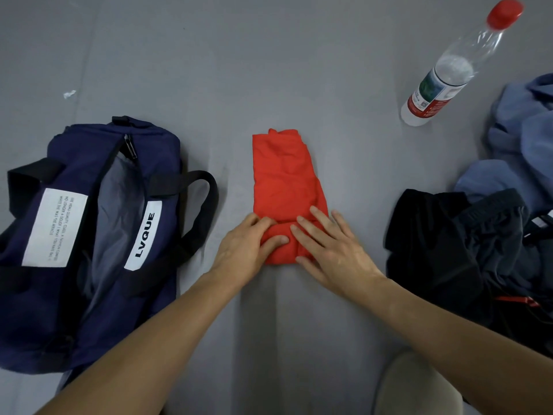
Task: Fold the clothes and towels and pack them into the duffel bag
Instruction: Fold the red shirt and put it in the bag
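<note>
The red garment (284, 175) lies in the middle of the grey surface, already folded into 1 narrow strip. Its long axis runs straight away from the person, and the near end is turned over into a thick fold or the start of a roll.

Both hands sit on that near end. The left hand (248, 244) has its fingers bent over the top of the fold and its thumb laid across the front, so it looks clamped on the cloth. The right hand (329, 250) lies flat, fingers straight and a little spread, pressing the right side of the fold down. The 2 hands are close together, thumbs nearly meeting over the red cloth.

What the coming move seems to turn on is this: the rest of the strip stretches directly ahead of both hands, so another turn would go forward along that axis, away from the body.

The navy duffel bag (68, 145) lies to the left, near the garment but not touching it. Its zip is open and the pale lining shows, and no clothes are visible inside. The left hand is the nearer one to it, so I would guess the bundle goes across that way.

To the right are dark clothes (443, 235) and blue clothes (523, 124), still in loose heaps. A clear bottle (443, 76) stands beyond them.
</note>
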The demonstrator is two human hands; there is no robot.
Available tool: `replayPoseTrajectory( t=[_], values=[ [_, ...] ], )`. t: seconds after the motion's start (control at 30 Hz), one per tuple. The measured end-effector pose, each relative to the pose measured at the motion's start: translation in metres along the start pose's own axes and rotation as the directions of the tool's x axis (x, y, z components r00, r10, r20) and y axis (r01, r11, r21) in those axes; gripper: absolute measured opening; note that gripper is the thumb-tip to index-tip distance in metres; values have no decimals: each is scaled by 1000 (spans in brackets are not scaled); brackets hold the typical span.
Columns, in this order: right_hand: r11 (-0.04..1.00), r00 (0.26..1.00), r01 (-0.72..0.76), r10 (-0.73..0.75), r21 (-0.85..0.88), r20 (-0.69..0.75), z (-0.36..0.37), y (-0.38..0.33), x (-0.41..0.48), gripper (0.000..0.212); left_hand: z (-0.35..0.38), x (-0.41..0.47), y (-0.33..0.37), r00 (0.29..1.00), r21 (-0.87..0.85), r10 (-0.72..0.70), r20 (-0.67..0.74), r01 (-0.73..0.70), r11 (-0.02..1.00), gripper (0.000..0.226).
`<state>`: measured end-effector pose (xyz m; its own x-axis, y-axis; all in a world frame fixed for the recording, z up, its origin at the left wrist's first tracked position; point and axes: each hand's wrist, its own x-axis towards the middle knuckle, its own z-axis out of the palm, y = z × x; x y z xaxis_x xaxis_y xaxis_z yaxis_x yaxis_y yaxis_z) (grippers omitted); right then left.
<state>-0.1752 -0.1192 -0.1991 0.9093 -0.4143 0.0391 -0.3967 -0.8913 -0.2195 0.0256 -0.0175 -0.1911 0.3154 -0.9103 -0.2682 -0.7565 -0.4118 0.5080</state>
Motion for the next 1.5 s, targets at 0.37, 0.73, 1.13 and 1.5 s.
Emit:
replayPoseTrajectory(
  t=[0.37, 0.73, 1.13, 1.5],
  values=[
    [995, 941, -94, 98, -27, 323, 16, 15, 9, 91, 23, -21, -14, 939, 342, 329, 95, -341, 876, 83],
    [998, 998, -12, 8, 62, 63, 7, 18, 4, 69, 10, -12, -5, 962, 137, 273, 29, -274, 952, 62],
    [890, 936, -349, 345, 293, 70, -17, 3, 3, 59, -5, -13, 7, 995, -135, -100, 4, 100, 986, 34],
    [1000, 998, -14, 16, -27, 59, 13, 8, -3, 86, 16, -30, -12, 922, 297, 383, -50, -353, 887, 71]
  ],
)
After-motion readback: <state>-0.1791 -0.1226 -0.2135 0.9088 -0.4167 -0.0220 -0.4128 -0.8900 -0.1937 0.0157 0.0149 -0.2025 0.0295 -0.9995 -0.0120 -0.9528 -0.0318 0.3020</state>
